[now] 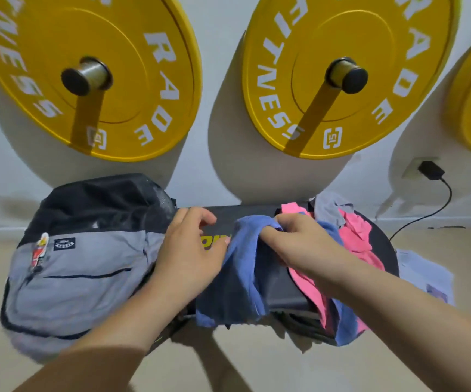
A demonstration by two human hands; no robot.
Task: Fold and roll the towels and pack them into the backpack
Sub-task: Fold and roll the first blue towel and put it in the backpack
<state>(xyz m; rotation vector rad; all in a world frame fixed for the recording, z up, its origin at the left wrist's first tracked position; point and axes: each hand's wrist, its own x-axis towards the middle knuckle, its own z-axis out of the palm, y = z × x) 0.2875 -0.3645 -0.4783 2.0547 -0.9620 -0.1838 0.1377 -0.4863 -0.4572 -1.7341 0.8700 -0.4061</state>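
Note:
A grey and black backpack (81,267) lies on the left end of a black bench (282,290). A blue towel (242,267) hangs crumpled over the bench's middle. My right hand (299,239) grips its upper edge. My left hand (192,247) rests beside the towel with fingers spread, its thumb touching the cloth's left edge. To the right lies a pile of towels: a pink towel (356,239), a grey towel (330,207) on top at the back, and another blue towel (344,321) hanging down the front.
Yellow weight plates (149,103) hang on pegs on the white wall behind the bench. A black charger (430,169) is plugged into a wall socket at right, its cable trailing to the floor. A pale lilac cloth (423,273) lies at the bench's right end.

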